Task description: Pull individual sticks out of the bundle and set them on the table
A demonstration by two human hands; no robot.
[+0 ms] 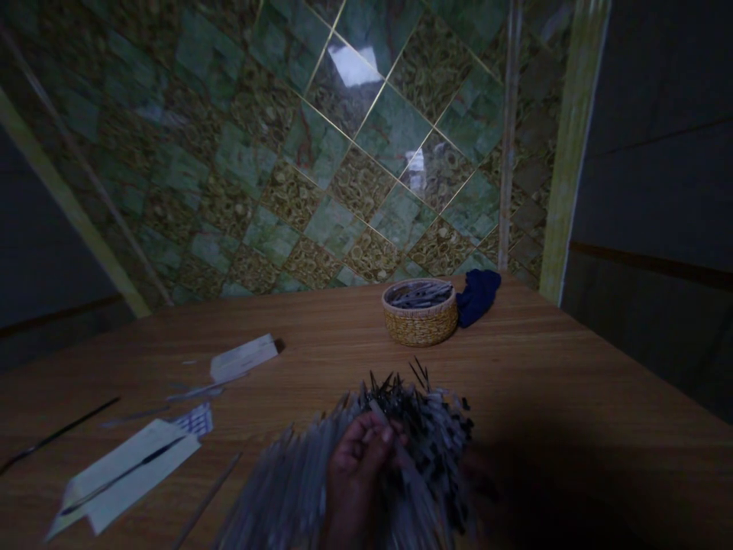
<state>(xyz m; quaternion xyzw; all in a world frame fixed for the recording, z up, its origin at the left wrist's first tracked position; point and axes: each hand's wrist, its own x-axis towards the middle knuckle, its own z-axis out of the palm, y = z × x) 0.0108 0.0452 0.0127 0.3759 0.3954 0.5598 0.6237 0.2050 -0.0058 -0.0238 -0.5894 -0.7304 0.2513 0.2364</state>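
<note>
My left hand (356, 467) is at the bottom centre, its fingers curled around a big bundle of thin grey sticks with dark tips (412, 428). The bundle fans out from the lower left toward the upper right over the wooden table (573, 382). A dim shape in the shadow at the bundle's right edge (484, 477) may be my right hand. Its fingers cannot be made out. Further back on the table stands a small woven basket (421, 325) with more of the same sticks inside.
A dark blue cloth (478, 294) lies against the basket's right side. On the left are white paper wrappers (243, 357) (123, 473), loose sticks (195, 392) and a long dark rod (57, 434). A green tiled wall (343, 153) rises behind the table.
</note>
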